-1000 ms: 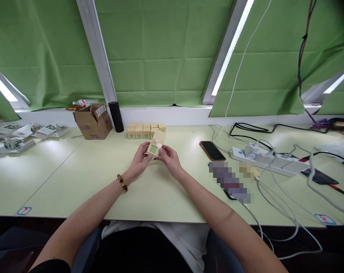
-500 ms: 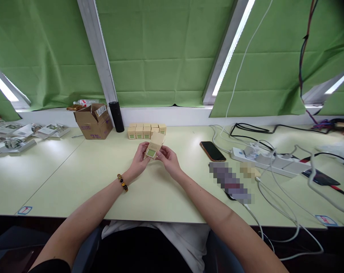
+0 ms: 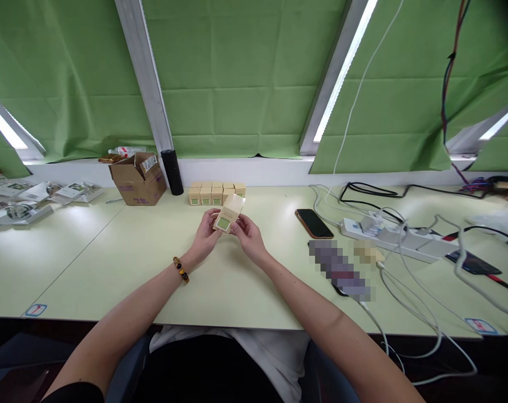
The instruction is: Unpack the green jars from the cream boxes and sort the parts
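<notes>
- Gripping one small tan box (image 3: 225, 221) between two hands, that's our picture, out over the tabletop (image 3: 237, 291) and short of its far edge!
- Left hand (image 3: 205, 231): half-curled, fingers and thumb on the box's left side.
- Right hand (image 3: 250, 238): half-curled too, thumb at the lower right corner; the box sits squarely between the pair, one pale flap (image 3: 234, 204) standing up at its far end.
- Along the far edge, five tan boxes (image 3: 205, 196) in the front line, some partly hidden; any behind, I can't count.
- Far edge, left of them: one black cylinder (image 3: 172, 172), one brown carton (image 3: 138, 184).
- Towards the right edge: one white power strip (image 3: 388, 242) and, nearer, one orange-rimmed phone (image 3: 315, 223).
</notes>
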### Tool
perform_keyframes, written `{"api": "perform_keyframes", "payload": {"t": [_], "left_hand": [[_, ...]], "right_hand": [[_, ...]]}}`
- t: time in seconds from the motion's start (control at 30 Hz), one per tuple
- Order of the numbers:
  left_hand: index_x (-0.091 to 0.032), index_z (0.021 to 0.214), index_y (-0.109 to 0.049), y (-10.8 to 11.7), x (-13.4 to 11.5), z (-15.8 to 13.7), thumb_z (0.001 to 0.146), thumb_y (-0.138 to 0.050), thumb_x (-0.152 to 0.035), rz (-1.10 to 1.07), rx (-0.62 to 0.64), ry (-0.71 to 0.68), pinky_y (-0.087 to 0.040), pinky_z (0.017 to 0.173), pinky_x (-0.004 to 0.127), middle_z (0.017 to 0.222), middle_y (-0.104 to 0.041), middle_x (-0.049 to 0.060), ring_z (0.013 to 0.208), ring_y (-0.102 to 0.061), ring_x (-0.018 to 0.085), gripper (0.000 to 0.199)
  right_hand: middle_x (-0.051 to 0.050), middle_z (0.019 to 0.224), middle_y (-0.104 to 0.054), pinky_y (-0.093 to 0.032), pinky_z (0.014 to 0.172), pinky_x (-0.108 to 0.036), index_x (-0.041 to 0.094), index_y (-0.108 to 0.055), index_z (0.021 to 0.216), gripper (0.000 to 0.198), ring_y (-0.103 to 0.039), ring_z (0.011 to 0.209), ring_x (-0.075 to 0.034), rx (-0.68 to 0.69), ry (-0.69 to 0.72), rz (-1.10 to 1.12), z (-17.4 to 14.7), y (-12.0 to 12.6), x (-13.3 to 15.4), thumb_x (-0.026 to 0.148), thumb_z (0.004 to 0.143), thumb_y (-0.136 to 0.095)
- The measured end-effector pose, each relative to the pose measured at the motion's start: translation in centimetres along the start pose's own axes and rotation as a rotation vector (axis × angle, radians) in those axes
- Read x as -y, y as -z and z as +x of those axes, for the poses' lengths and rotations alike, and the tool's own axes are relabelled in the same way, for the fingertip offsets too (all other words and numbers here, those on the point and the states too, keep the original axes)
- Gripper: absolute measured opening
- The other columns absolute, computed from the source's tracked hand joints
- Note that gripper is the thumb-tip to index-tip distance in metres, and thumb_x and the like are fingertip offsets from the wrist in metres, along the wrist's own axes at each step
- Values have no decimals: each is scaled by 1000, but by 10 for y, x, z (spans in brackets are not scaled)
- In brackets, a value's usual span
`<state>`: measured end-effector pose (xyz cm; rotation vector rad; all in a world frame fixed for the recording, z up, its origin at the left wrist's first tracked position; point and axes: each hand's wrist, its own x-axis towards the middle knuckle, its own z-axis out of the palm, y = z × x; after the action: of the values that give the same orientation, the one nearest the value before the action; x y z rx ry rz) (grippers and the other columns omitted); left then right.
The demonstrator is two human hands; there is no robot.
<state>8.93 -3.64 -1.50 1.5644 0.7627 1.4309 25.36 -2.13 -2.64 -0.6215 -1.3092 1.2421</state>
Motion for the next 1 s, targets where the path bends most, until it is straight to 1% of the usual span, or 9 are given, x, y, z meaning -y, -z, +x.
{"api": "perform_keyframes", "payload": {"t": [0.23,0.3,0.43,0.53,0.6,0.67,0.77,0.9,1.0], "left_hand": [[-26,133,-44,-2,-1,0,89,-68,-26,66,-13,87,-51,83,33,115,-62,6,100,-62,19,50],[-26,131,-43,-2,1,0,86,-68,-23,61,-29,96,-50,83,33,114,-62,5,99,-61,19,51],[-27,130,-42,-4,4,-1,83,-67,-18,24,-41,59,-51,84,33,114,-60,4,101,-61,18,54],[-28,132,-42,-5,6,-2,78,-67,-13,27,-15,20,-50,77,30,116,-60,5,101,-62,19,62],[-28,135,-42,-5,6,-2,75,-66,-11,23,7,2,-51,79,30,121,-60,6,105,-62,21,66],[-28,138,-43,-3,5,-3,77,-65,-13,25,29,0,-53,85,33,129,-58,7,114,-61,23,67],[-27,141,-48,-1,4,-3,86,-67,-23,81,35,7,-53,93,38,141,-56,9,120,-58,26,58],[-26,139,-52,0,6,-3,94,-70,-41,182,-43,15,-53,93,39,142,-57,12,119,-58,26,50],[-25,139,-51,-1,9,-3,92,-73,-40,218,-68,10,-52,94,40,141,-58,13,120,-59,27,54]], "right_hand": [[-12,120,-77,-61,104,-51,22,-62,128,66,-74,112,-28,-17,-41,3,0,1,-1,59,79,-85],[-12,120,-77,-60,106,-50,23,-61,126,65,-75,110,-27,-16,-44,-9,0,0,-2,58,78,-86],[-12,123,-75,-61,105,-49,23,-62,124,66,-75,109,-28,-22,-24,-23,-1,-3,-2,60,75,-88],[-11,120,-76,-62,103,-48,23,-63,125,66,-74,112,-28,-44,-29,-23,-1,-3,-1,64,78,-84],[-10,117,-77,-63,101,-48,23,-64,125,66,-74,113,-29,-55,-51,-9,-1,-2,0,66,79,-82],[-9,114,-78,-65,98,-48,23,-65,123,66,-74,112,-29,-65,-86,9,0,1,2,67,77,-83],[-9,111,-79,-66,96,-47,22,-67,119,65,-74,110,-29,-91,-134,29,1,4,3,66,75,-86],[-9,111,-79,-66,92,-45,22,-67,120,62,-75,109,-27,-81,-144,33,2,4,1,63,77,-85],[-9,110,-80,-67,89,-45,22,-68,118,63,-76,105,-28,-83,-144,59,4,3,-1,64,75,-86]]}}
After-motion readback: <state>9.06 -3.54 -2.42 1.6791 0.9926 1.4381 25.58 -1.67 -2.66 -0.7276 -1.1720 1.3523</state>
